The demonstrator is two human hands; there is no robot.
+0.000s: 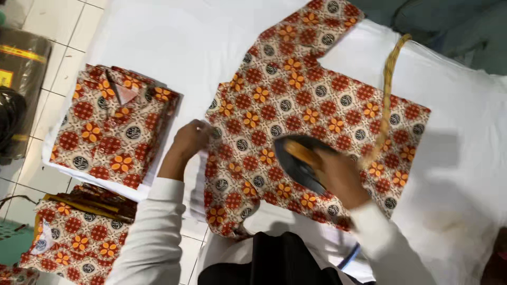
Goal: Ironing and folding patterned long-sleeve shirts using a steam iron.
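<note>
On the white padded bench (pixel 465 158), your right hand (pixel 343 177) has its fingers wrapped around the handle of the dark iron (pixel 296 158), pressing it flat on the patterned shirt (pixel 296 105) spread there. Your left hand (pixel 191 138) pinches the shirt's edge to keep the cloth taut and smooth. A folded shirt (pixel 111 126) of the same print lies just beside it, out of the iron's way.

Our right hand (pixel 340 177) is blurred over the dark iron (pixel 298 161), hiding its rear and our grip. The iron covers part of the patterned shirt (pixel 296 105), whose sleeve tip the top edge cuts off. The lower folded stack (pixel 74 237) runs past the bottom edge.
</note>
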